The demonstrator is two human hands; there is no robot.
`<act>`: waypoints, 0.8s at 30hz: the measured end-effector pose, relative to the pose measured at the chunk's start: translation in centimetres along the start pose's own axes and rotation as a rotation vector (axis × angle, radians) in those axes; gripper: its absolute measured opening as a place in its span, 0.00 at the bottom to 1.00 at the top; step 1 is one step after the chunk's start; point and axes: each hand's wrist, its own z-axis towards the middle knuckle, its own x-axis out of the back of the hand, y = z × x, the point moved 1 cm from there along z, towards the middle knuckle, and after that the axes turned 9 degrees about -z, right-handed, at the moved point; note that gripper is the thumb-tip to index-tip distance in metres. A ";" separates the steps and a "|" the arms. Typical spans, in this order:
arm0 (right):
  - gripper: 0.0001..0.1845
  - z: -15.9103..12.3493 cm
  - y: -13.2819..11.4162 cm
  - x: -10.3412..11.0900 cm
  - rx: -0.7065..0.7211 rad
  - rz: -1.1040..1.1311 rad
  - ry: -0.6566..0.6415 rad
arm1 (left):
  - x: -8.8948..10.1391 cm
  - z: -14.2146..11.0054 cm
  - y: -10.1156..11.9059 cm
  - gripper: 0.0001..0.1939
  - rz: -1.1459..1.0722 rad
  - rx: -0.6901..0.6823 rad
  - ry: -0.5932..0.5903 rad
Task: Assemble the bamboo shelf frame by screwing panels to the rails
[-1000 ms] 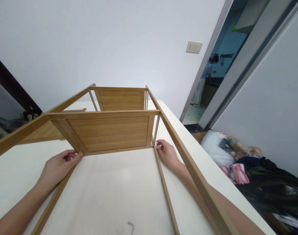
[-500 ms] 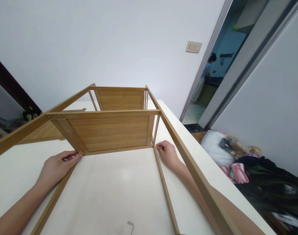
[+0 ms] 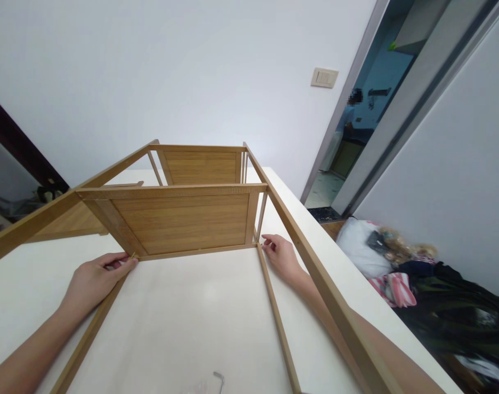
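Note:
A wooden shelf unit [image 3: 184,221] lies on its side on a white table, with two slatted shelf panels upright between long rails. My left hand [image 3: 99,279] is closed around the lower left rail, thumb and fingers at the corner where the nearer panel meets it. Outside the lower right rail [image 3: 274,306], my right hand [image 3: 281,257] pinches at the opposite corner, its forearm passing beneath the upper right rail [image 3: 311,260]. A tiny part seems to be at those fingertips, too small to name.
An L-shaped hex key [image 3: 220,378] lies on the white table [image 3: 171,323] near the front, beside a blurred clear plastic bag [image 3: 198,387]. Another wooden panel [image 3: 69,223] rests at the left. Clothes and bags [image 3: 397,273] are piled right of the table. A person stands beyond the doorway.
My right index finger has lifted slightly and straightened at the right corner. My left hand and the shelf unit stay in place.

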 end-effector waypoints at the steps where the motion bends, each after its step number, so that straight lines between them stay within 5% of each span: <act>1: 0.15 0.0 0.1 0.0 -0.006 -0.009 0.011 | 0.0 0.0 0.1 0.30 0.000 0.005 -0.002; 24: 0.10 0.0 -0.6 0.3 0.044 -0.039 -0.017 | 0.2 0.1 -0.1 0.27 0.037 -0.062 -0.030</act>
